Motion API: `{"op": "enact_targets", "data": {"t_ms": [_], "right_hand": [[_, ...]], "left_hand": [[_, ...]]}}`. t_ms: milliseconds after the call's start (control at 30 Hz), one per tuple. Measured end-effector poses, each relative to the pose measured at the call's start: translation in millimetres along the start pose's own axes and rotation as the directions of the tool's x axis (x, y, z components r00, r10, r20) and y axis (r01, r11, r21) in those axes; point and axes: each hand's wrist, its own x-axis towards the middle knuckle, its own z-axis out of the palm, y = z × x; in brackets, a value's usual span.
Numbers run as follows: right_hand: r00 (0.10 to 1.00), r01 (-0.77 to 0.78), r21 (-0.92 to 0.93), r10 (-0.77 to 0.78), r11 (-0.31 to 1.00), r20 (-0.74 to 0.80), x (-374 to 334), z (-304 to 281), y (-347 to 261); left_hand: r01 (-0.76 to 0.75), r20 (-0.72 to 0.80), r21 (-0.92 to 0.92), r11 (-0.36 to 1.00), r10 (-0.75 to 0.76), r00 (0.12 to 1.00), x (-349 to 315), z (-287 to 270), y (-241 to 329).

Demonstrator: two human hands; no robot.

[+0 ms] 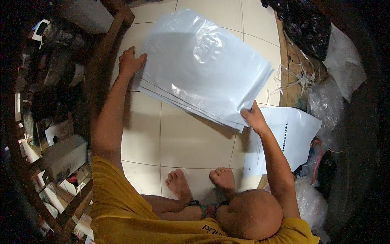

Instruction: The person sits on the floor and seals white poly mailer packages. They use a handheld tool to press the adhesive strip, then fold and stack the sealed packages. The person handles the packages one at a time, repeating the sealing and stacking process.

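A stack of flat, glossy, pale plastic bags (195, 69) is spread out in front of me, slanting down to the right, its layers fanned along the near edge. My right hand (253, 118) grips its near right corner, with the thumb on top and the fingers underneath. At the left edge of the stack, my left hand (132, 63) has its fingers apart, the thumb pointing at the bags. Whether that thumb touches the edge is hard to see. Partly behind my right forearm lies another white plastic bag (298, 130) with dark print.
Beige floor tiles (140, 130) lie under the bags and my bare feet (178, 185). A wooden board (293, 89) with loose white string (298, 77) runs along the right, beside clear plastic (325, 107) and black plastic (306, 30). Cluttered wooden shelving (101, 53) stands at left.
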Motion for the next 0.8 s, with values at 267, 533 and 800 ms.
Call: {"op": "enact_targets", "data": {"t_ms": [267, 533, 800], "right_hand": [[0.986, 0.05, -0.078, -0.037, 0.996, 0.162, 10.8, 13.8, -19.7], [0.956, 0.089, -0.481, -0.21, 0.872, -0.205, 16.9, 14.0, 12.8], [0.912, -0.201, 0.118, 0.229, 0.973, -0.339, 45.9, 14.8, -3.0]], "left_hand": [[0.009, 0.215, -0.043, 0.999, 0.0, 0.977, -10.7, -8.7, 17.3], [-0.032, 0.064, -0.033, 0.999, 0.034, 0.997, -22.9, -18.5, 8.0], [0.07, 0.272, -0.126, 0.99, -0.033, 0.962, -1.9, -25.1, 33.2]]}}
